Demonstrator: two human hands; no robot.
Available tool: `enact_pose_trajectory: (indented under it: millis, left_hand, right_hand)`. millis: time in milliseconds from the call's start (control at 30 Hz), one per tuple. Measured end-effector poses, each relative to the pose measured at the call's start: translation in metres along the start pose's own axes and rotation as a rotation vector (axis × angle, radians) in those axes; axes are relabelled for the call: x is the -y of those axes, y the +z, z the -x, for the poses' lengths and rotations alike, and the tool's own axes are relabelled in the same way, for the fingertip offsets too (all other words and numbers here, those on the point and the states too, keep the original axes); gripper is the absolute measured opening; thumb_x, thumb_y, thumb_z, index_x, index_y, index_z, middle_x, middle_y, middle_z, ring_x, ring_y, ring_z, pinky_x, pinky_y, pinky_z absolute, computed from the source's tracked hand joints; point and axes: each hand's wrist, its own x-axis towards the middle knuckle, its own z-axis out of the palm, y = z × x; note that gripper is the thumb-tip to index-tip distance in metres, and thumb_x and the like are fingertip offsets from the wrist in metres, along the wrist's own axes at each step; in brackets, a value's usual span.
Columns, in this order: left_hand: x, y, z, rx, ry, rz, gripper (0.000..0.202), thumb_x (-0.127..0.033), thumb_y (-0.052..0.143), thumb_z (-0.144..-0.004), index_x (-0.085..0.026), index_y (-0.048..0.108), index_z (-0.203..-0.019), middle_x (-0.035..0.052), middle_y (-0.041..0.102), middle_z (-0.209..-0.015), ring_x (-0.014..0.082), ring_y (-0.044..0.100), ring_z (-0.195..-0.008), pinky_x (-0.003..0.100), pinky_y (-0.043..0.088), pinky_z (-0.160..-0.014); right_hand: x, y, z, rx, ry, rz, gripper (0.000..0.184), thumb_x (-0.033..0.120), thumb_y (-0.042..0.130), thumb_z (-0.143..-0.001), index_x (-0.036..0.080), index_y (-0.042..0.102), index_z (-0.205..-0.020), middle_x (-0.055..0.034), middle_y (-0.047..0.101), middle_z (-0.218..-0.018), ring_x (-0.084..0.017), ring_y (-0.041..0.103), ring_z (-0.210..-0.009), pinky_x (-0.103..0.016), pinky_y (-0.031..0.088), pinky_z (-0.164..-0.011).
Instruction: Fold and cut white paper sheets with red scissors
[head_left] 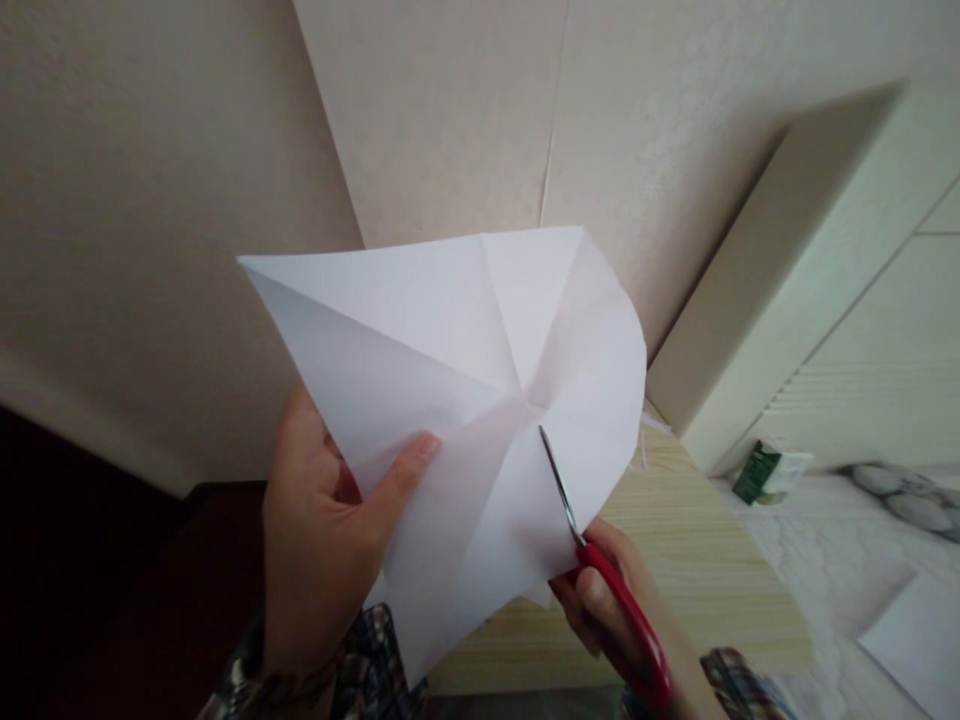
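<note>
As your left hand pinches the left side of a creased sheet of white paper, with the thumb flat on its face and the fingers behind, your right hand grips a pair of red-handled scissors at the sheet's lower right edge. The paper is held up in front of you, above a pale wood-grain desk. Folds fan out from near its middle; sharp corners point left and down, while the right side is a rounded curve. One slim metal blade lies across the front of the paper, its tip aimed toward the meeting point of the folds; the other blade is hidden. You wear plaid sleeves.

Thin white paper scraps lie on the desk, just beyond the curved edge. To the right, on a white quilted surface, are a small green-and-white box, a grey patterned item and, nearer you, another white sheet. Pale walls rise behind.
</note>
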Motion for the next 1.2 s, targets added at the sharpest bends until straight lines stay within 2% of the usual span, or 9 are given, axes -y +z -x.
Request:
enact_pose_trajectory:
  millis: [133,333,567,700,1000,1200]
  left_hand:
    - [-0.001,0.001,-0.001,-0.012,0.047,-0.005,0.042,-0.024,0.077,-0.07,-0.02,0.059,-0.107,0.0005,0.068,-0.093,0.0163,0.068,-0.081,0.025,0.058,-0.065]
    - [-0.002,-0.001,-0.003,-0.007,0.059,-0.031,0.042,-0.025,0.077,-0.068,-0.02,0.058,-0.105,0.0006,0.067,-0.092,0.0168,0.068,-0.078,0.026,0.059,-0.063]
    - [0.004,-0.004,-0.002,-0.002,0.077,-0.089,0.042,-0.029,0.078,-0.069,-0.02,0.059,-0.105,-0.0006,0.067,-0.09,0.0152,0.067,-0.077,0.024,0.057,-0.062]
    - [0.004,-0.004,-0.002,-0.005,0.12,-0.123,0.041,-0.027,0.076,-0.068,-0.019,0.059,-0.105,-0.0013,0.066,-0.09,0.0144,0.065,-0.077,0.022,0.056,-0.062]
    - [0.001,-0.006,-0.002,0.026,0.027,-0.066,0.039,-0.029,0.075,-0.07,-0.02,0.061,-0.105,-0.0018,0.068,-0.09,0.0134,0.064,-0.076,0.02,0.054,-0.06]
    - [0.005,-0.006,0.0,0.042,-0.019,-0.033,0.044,-0.029,0.076,-0.071,-0.023,0.061,-0.112,-0.0025,0.069,-0.098,0.0138,0.064,-0.083,0.021,0.053,-0.068]
  right_hand:
    - [0.0,-0.001,0.001,0.017,-0.008,-0.052,0.058,0.074,0.061,-0.071,0.017,0.055,-0.079,0.0116,0.035,-0.047,-0.001,0.019,-0.032,-0.015,0.014,-0.03]
    - [0.0,0.001,0.001,0.001,-0.012,-0.027,0.058,0.076,0.06,-0.071,0.018,0.053,-0.076,0.0112,0.036,-0.046,-0.002,0.022,-0.031,-0.016,0.016,-0.029]
    - [0.02,0.005,-0.003,-0.025,0.142,0.084,0.069,0.086,0.064,-0.052,0.021,0.046,-0.066,0.0118,0.033,-0.041,-0.002,0.026,-0.031,-0.016,0.016,-0.029]
    - [0.024,0.006,-0.004,-0.064,0.141,0.135,0.07,0.086,0.064,-0.05,0.021,0.047,-0.067,0.0121,0.032,-0.041,-0.003,0.025,-0.03,-0.017,0.016,-0.029]
    - [0.023,0.001,-0.003,-0.082,0.143,0.202,0.069,0.087,0.063,-0.051,0.022,0.046,-0.067,0.011,0.03,-0.043,-0.005,0.025,-0.033,-0.02,0.019,-0.029]
    - [0.019,0.001,-0.002,-0.104,0.117,0.236,0.068,0.086,0.062,-0.053,0.021,0.05,-0.069,0.0105,0.032,-0.042,-0.005,0.026,-0.032,-0.02,0.019,-0.03]
